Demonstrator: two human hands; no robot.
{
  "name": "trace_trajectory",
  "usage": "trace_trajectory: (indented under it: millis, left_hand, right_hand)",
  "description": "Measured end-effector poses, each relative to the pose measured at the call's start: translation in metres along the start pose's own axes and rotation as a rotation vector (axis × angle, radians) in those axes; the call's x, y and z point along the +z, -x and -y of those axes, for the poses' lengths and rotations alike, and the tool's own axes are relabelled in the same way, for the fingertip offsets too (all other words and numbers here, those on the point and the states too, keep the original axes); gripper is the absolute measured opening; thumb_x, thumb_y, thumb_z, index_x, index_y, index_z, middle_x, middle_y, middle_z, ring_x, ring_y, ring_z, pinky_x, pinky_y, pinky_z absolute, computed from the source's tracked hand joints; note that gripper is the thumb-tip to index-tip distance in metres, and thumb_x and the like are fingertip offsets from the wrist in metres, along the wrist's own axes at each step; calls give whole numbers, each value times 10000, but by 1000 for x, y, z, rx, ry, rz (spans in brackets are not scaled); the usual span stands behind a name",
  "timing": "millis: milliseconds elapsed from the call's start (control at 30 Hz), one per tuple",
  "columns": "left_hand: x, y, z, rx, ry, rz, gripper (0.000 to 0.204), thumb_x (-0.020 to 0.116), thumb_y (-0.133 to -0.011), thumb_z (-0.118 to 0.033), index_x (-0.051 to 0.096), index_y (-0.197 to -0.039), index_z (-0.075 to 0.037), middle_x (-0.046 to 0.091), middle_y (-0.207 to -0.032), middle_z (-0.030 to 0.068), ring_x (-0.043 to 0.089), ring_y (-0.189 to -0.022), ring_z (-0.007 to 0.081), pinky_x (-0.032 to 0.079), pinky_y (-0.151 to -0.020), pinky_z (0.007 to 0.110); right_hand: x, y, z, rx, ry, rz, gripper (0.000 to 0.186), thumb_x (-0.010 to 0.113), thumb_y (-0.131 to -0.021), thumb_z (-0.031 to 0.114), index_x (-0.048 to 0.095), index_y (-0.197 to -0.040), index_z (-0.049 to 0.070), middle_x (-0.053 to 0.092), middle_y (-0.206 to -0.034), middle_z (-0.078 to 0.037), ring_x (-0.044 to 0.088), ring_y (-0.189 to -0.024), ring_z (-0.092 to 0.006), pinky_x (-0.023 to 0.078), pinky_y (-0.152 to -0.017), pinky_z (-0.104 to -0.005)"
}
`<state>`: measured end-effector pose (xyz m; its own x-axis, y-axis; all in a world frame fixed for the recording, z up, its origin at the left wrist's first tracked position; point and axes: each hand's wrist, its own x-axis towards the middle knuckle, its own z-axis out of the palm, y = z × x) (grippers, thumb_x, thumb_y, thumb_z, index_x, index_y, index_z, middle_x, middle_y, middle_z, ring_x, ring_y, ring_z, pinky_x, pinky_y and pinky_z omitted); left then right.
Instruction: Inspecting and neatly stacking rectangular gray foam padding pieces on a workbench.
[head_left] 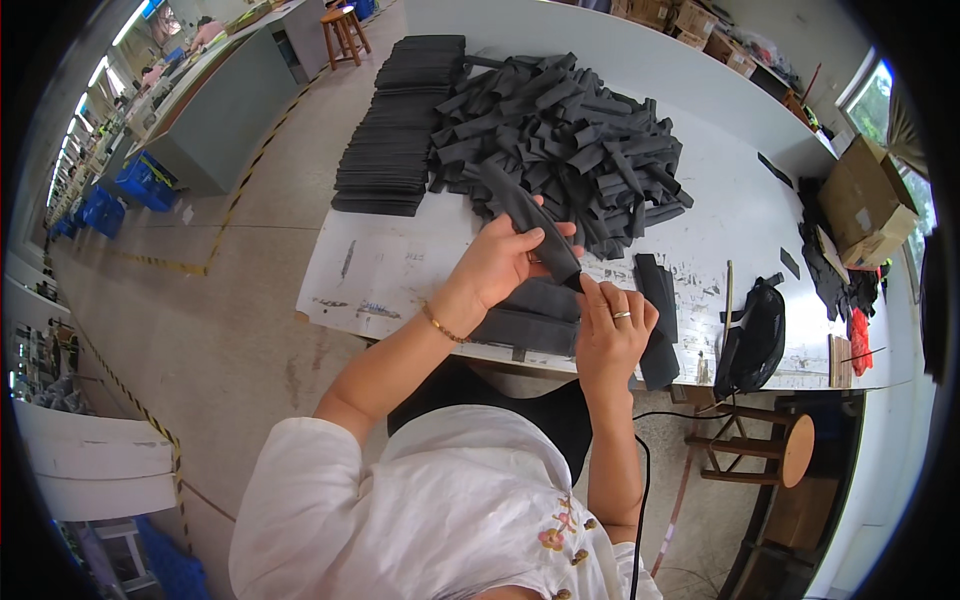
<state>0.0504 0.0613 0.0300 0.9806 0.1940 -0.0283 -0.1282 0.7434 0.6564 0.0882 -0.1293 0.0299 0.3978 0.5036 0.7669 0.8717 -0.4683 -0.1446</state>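
Above the near edge of the white table (390, 240), my left hand (500, 262) grips a long, dark grey fabric strip (545, 235) around its middle. The strip slants from upper left to lower right. At its lower end, the fingertips of my right hand (612, 325) pinch the corner. Flat dark pieces (528, 325) lie beneath my hands by the table edge. More flat dark strips (655, 300) lie just right of my right hand. Beyond my hands is a loose heap of similar strips (570, 140), and left of it stands a neat stack (395, 130).
A black bag (755, 335) and a thin stick (728, 300) lie on the table's right part. Farther right are a cardboard box (868, 205) and a red plastic bag (860, 342). A wooden stool (797, 450) stands at the right, near a black cable (646, 480).
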Motion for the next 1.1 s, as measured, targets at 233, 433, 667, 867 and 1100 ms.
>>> trace_trajectory:
  millis: [233,433,667,867,1100]
  left_hand:
    - [21,17,4,134,-53,-3,573,512,-981,-65,243,-1483,-131,532,-1328,229,586,-1168,442,494,-990,531]
    - [32,19,21,111,1,95,350,594,-978,-180,547,-1282,-14,678,-1089,160,629,-1123,262,461,-1015,396]
    - [28,16,30,227,-79,54,263,571,-997,-235,626,-1119,-9,700,-998,151,638,-1101,263,472,-998,386]
    - [21,19,17,259,-85,-24,285,550,-1008,-249,619,-1114,7,691,-1051,149,631,-1108,251,492,-968,372]
    - [25,26,44,160,10,-53,297,561,-1005,-266,614,-1126,0,686,-1102,155,644,-1021,194,510,-895,337]
  right_hand:
    - [6,-1,11,104,-58,-55,416,743,-805,101,637,-1205,65,617,-1011,-63,566,-866,-260,407,-817,-392]
    - [14,2,31,181,-365,-59,561,758,-786,66,530,-1297,30,587,-1102,-163,568,-916,-336,422,-848,-439]
    - [14,22,17,182,-362,101,447,731,-777,-2,498,-1159,4,555,-1122,-229,566,-976,-404,481,-817,-467]
    - [9,21,17,261,-371,160,346,730,-803,22,548,-1097,25,571,-1150,-221,597,-947,-408,508,-767,-446]
    - [15,11,22,177,-434,144,222,694,-824,-20,570,-1003,18,594,-1051,-172,640,-808,-335,515,-665,-399]
